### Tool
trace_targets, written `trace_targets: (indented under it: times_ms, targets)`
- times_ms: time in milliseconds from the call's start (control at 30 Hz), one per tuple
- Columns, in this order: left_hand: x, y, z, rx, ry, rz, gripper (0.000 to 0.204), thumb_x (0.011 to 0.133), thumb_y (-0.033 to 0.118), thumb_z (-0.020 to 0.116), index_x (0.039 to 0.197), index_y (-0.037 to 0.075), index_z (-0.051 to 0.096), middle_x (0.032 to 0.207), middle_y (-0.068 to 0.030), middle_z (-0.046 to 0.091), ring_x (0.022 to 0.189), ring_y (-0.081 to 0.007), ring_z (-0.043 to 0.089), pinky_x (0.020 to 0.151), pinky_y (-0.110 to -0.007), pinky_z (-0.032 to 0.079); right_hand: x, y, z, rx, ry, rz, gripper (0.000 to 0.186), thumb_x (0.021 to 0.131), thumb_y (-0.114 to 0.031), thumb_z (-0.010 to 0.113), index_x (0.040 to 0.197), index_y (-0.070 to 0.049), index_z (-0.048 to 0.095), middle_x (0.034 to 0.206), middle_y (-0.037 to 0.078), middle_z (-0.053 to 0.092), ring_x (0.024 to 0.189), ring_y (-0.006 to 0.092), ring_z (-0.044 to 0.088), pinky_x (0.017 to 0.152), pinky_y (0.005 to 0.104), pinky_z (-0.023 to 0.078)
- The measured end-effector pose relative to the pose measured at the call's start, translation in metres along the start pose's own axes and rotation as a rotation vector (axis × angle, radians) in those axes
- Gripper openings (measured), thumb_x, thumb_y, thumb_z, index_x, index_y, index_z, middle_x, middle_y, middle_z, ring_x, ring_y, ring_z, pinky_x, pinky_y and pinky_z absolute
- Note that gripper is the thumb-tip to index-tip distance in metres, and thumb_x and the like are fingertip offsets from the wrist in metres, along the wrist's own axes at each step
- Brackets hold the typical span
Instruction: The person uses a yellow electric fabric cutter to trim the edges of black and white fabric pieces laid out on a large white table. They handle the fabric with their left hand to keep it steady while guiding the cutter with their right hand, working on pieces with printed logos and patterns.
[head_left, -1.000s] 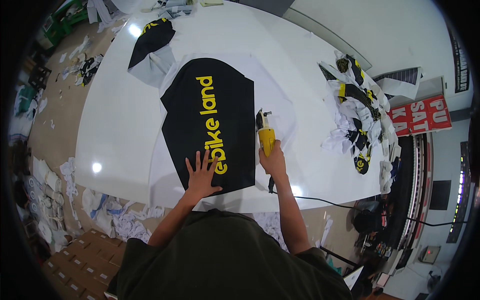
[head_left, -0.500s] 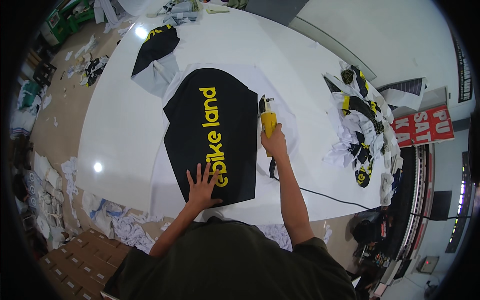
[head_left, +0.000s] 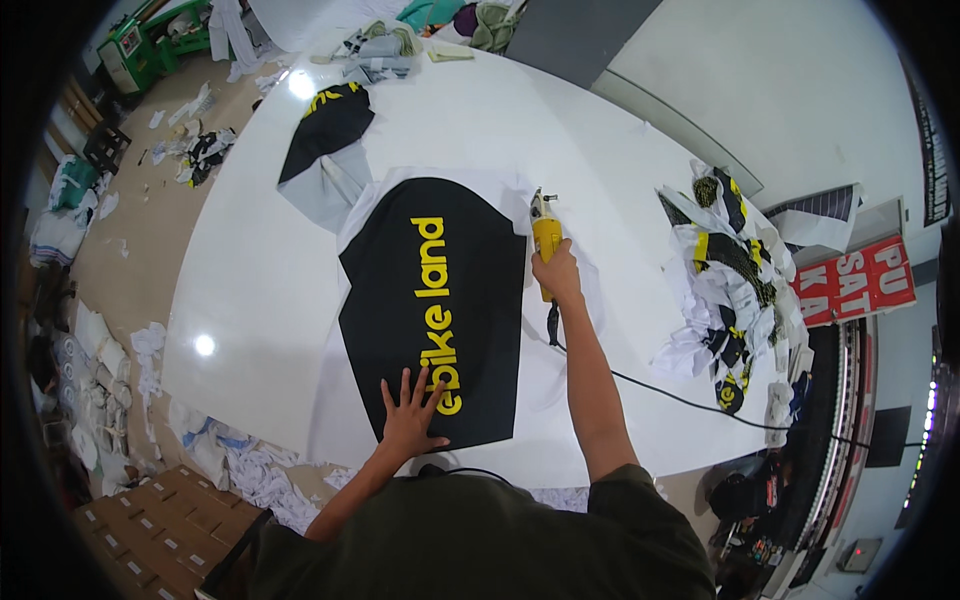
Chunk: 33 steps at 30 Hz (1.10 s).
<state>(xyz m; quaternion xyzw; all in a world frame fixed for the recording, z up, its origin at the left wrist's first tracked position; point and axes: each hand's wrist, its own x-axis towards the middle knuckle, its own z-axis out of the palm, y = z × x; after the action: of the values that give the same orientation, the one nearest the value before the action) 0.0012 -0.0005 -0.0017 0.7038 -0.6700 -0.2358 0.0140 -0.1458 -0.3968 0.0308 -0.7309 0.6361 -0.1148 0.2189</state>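
A black fabric panel (head_left: pixel 400 290) with large yellow lettering lies flat on white sheet material on the table. Its right side is a straight edge, its far end rounded. My left hand (head_left: pixel 408 420) presses on its near left part, fingers spread. In my right hand (head_left: pixel 557 272) is a yellow electric fabric cutter (head_left: pixel 547 236), gripped around its body. The cutter's metal head stands just beyond the panel's far right corner, over the white material. A black cord (head_left: pixel 690 402) runs from the cutter off to the right.
Black-and-yellow and white offcuts (head_left: pixel 725 290) heap on the right of the white table (head_left: pixel 240 270). A black-and-grey piece (head_left: pixel 325 140) lies far left, folded cloths (head_left: pixel 380 55) at the far edge. Scraps litter the floor; cardboard boxes (head_left: pixel 165 525) stand at near left.
My right hand has pushed the cutter farther away along the panel's right edge, past its far corner. My left hand stays on the panel. The whole view has shifted slightly.
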Motion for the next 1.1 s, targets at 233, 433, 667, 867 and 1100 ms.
trace_targets:
  times_ms: [233,433,667,867,1100]
  targets:
    - [-0.023,-0.009,-0.010,0.009,-0.069,0.008,0.114,0.068,0.063,0.085,0.162,0.024,0.034,0.172,-0.0159,0.014,0.159,-0.0423,0.007,0.115,-0.081,0.007,0.055,0.015,0.009,0.118,0.143,0.025,0.069,0.088,-0.039,0.068,0.129,0.009,0.041,0.109,0.041,0.067,0.101,0.0552,0.067,0.088,0.0551,0.056]
    - [-0.023,-0.006,-0.034,-0.025,-0.036,-0.216,0.074,0.083,0.052,0.078,0.138,0.007,0.057,0.131,-0.0162,0.055,0.127,-0.0352,0.051,0.106,-0.057,0.039,-0.045,0.139,-0.012,0.156,0.328,0.049,0.057,0.090,-0.033,0.069,0.125,0.006,0.046,0.102,0.037,0.068,0.097,0.0549,0.066,0.083,0.0572,0.053]
    - [0.172,-0.041,-0.062,-0.098,0.533,-0.506,0.096,0.089,0.067,0.062,0.159,0.007,0.035,0.164,-0.0267,0.024,0.152,-0.0492,0.020,0.114,-0.076,0.015,-0.245,0.253,-0.096,0.303,0.356,0.286,0.054,0.092,-0.027,0.069,0.128,0.006,0.047,0.104,0.031,0.068,0.096,0.0467,0.069,0.085,0.0503,0.054]
    - [0.290,-0.015,-0.069,0.095,0.468,-0.422,0.105,0.088,0.085,0.043,0.163,0.011,0.032,0.171,-0.0241,0.010,0.157,-0.0500,0.000,0.113,-0.081,-0.005,-0.374,0.287,-0.140,0.378,0.436,0.447,0.055,0.091,-0.021,0.070,0.133,0.007,0.047,0.108,0.026,0.069,0.099,0.0367,0.070,0.091,0.0430,0.054]
    - [0.291,0.181,-0.007,0.327,-0.023,0.770,0.101,0.084,0.086,0.048,0.147,0.009,0.056,0.164,-0.0248,0.032,0.158,-0.0466,0.007,0.118,-0.076,-0.001,-0.435,0.300,-0.169,0.469,0.509,0.522,0.053,0.089,-0.014,0.070,0.132,0.008,0.049,0.109,0.022,0.068,0.098,0.0277,0.068,0.089,0.0392,0.054]
